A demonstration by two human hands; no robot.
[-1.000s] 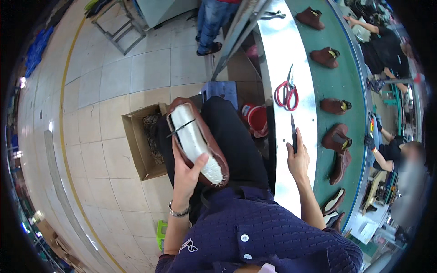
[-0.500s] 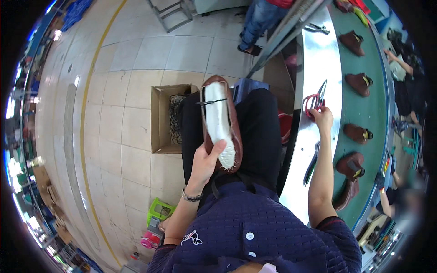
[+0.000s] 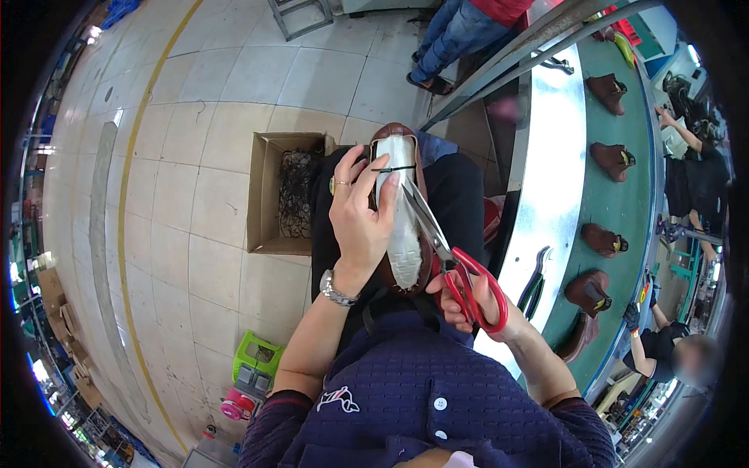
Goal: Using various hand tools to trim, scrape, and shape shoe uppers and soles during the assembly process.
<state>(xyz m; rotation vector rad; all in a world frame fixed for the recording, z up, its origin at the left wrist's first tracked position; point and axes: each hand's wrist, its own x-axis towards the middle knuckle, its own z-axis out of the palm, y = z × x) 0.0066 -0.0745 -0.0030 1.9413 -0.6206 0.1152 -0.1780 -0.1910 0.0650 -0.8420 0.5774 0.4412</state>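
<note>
A brown shoe lies sole up on my lap, its white underside showing. A thin black tie crosses that underside near the far end. My left hand is closed at the tie's left end, thumb and forefinger pinching there. In my right hand are red-handled scissors, my fingers through the loops. The scissor blades slant up and left over the white underside. Their tips lie just below the tie, close to my left thumb. Whether the tips touch the tie I cannot tell.
Left of my legs stands an open cardboard box holding a tangle of dark strands. On my right, a metal ledge bears pliers. Beyond it, a green belt carries several brown shoes. Another person stands at the far side.
My right hand has picked up the scissors from the metal ledge and brought them over the shoe. My left hand has slid from the shoe's near end up to the black tie.
</note>
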